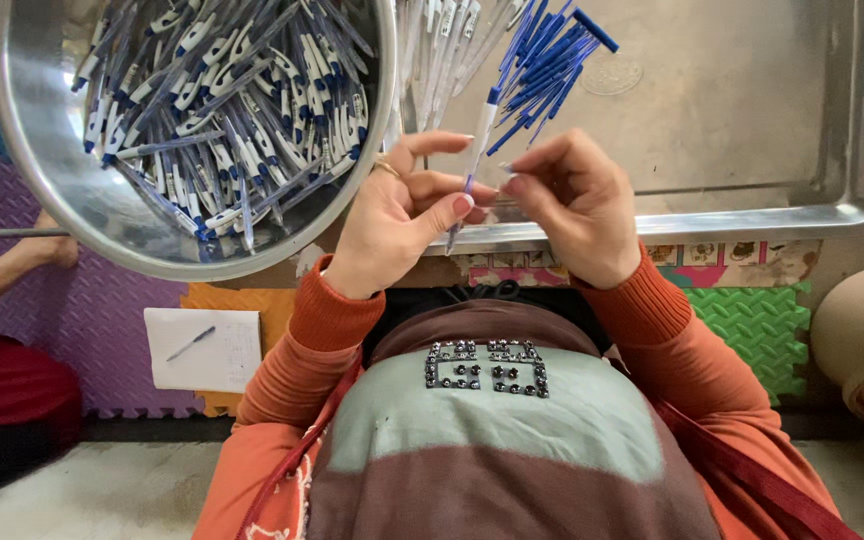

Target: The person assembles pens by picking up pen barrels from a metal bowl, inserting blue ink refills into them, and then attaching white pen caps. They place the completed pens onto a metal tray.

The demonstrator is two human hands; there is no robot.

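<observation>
No packages, signs or screens are in view. A strip of small, multicoloured picture labels (727,255) runs along the surface edge just below the metal tray's near rim (712,222).

Upright white-and-blue pen (476,150) between fingers (452,205)

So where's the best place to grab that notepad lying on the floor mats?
Take the notepad by its right-hand edge in the picture, coming from above. It lies flat, and a pen rests loose across its left half, so lifting level from the bare side probably keeps the pen on.
</observation>
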